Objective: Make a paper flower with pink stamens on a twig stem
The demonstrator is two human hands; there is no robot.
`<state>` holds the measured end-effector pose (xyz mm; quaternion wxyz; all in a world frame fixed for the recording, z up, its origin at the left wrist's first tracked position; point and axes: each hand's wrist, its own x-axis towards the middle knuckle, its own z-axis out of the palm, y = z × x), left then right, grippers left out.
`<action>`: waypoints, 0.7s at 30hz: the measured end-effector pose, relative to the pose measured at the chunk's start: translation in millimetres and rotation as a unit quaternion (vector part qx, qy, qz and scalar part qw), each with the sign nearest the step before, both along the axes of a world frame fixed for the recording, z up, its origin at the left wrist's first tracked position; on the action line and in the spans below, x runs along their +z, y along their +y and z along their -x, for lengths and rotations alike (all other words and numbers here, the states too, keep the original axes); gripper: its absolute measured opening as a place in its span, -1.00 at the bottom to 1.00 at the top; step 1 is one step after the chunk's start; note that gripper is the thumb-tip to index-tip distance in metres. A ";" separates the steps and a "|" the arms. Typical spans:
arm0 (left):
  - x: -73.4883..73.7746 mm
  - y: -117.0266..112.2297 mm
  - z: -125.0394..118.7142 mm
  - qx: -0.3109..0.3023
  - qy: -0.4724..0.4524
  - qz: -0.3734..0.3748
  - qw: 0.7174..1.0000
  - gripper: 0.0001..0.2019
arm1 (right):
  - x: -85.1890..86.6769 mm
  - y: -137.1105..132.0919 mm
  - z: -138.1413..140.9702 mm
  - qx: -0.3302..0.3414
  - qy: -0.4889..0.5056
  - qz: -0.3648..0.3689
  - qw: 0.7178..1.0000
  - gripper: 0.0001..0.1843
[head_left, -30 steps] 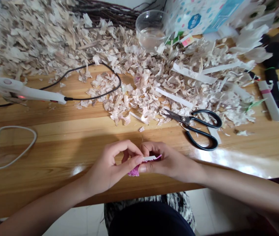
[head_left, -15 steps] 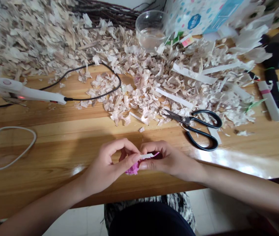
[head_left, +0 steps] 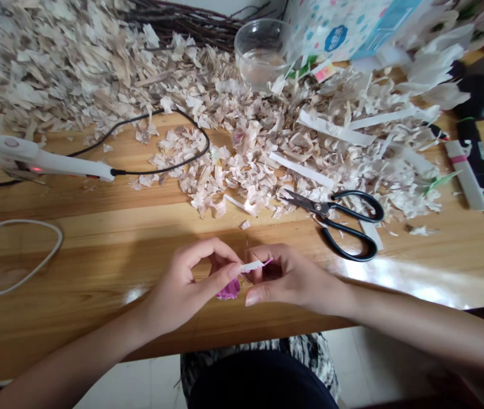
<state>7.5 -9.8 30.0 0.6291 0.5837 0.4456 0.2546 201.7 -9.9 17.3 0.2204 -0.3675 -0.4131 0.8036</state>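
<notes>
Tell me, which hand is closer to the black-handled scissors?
Right hand: it is just in front of the scissors, toward the person. The left hand is farther away, on the right hand's other side.

right hand (head_left: 287, 278): thumb lower, clear of the pink bundle | pink bundle (head_left: 228, 289): slightly higher, more hidden behind fingers | white strip (head_left: 251, 266): higher, tilted up rightward

A craft workspace; wooden table (head_left: 75, 238) strewn with papery shreds (head_left: 242, 170); scissors (head_left: 322, 208).
</notes>
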 end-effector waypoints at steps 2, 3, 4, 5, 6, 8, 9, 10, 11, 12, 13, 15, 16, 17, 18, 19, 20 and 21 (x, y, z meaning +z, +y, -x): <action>-1.5 0.4 0.7 0.016 -0.005 -0.001 1.000 -0.94 | 2.1 0.2 -0.5 0.008 0.036 -0.019 0.999 -0.60; -2.0 0.5 1.0 0.030 -0.006 -0.007 1.000 -0.94 | 3.2 0.2 -0.7 0.003 0.050 -0.037 0.998 -0.63; -2.3 0.6 1.4 0.043 -0.004 -0.018 0.999 -0.95 | 4.0 0.0 -0.7 -0.008 0.056 -0.058 0.997 -0.68; -2.5 0.6 1.7 0.055 -0.001 -0.029 0.998 -0.96 | 4.5 -0.4 -0.6 -0.026 0.053 -0.079 0.995 -0.75; -2.6 0.6 2.0 0.064 0.002 -0.040 0.997 -0.96 | 4.5 -1.0 -0.4 -0.049 0.041 -0.096 0.993 -0.81; -2.7 0.4 2.3 0.074 0.007 -0.057 0.996 -0.95 | 3.1 -3.1 0.6 -0.087 0.006 -0.117 0.989 -0.90; -2.7 0.2 2.3 0.072 0.006 -0.060 0.996 -0.94 | 1.8 -4.3 1.2 -0.094 -0.007 -0.120 0.988 -0.89; -2.8 0.0 2.1 0.067 0.005 -0.060 0.996 -0.93 | 0.6 -5.5 1.9 -0.094 -0.014 -0.121 0.988 -0.89; -2.8 -0.3 1.7 0.058 0.003 -0.059 0.997 -0.93 | -0.6 -6.6 2.5 -0.091 -0.015 -0.123 0.988 -0.88; -2.8 -0.6 1.2 0.050 0.001 -0.060 0.997 -0.93 | -1.4 -7.5 3.2 -0.085 -0.013 -0.124 0.989 -0.88; -2.7 -1.0 0.6 0.041 0.000 -0.063 0.997 -0.93 | -1.8 -8.2 3.7 -0.077 -0.007 -0.123 0.989 -0.89; -2.1 -2.0 -0.5 0.028 0.000 -0.070 0.997 -0.94 | -1.6 -8.8 4.8 -0.059 0.010 -0.117 0.991 -0.88; -1.6 -2.4 -1.0 0.023 0.001 -0.076 0.997 -0.94 | -1.2 -8.8 5.2 -0.050 0.014 -0.112 0.992 -0.88; -1.1 -2.9 -1.4 0.019 0.003 -0.082 0.996 -0.94 | -0.6 -8.5 5.6 -0.043 0.016 -0.106 0.993 -0.88; -0.6 -3.2 -1.7 0.017 0.005 -0.088 0.996 -0.94 | 0.0 -8.0 6.0 -0.038 0.016 -0.101 0.994 -0.88; -0.4 -3.4 -1.9 0.015 0.006 -0.092 0.996 -0.94 | 0.5 -7.3 6.3 -0.037 0.015 -0.097 0.994 -0.89; -0.3 -3.5 -1.9 0.015 0.006 -0.093 0.995 -0.95 | 1.0 -6.4 6.4 -0.037 0.012 -0.095 0.995 -0.89; -0.5 -3.5 -1.8 0.016 0.005 -0.092 0.996 -0.95 | 1.4 -5.2 6.4 -0.038 0.011 -0.094 0.995 -0.90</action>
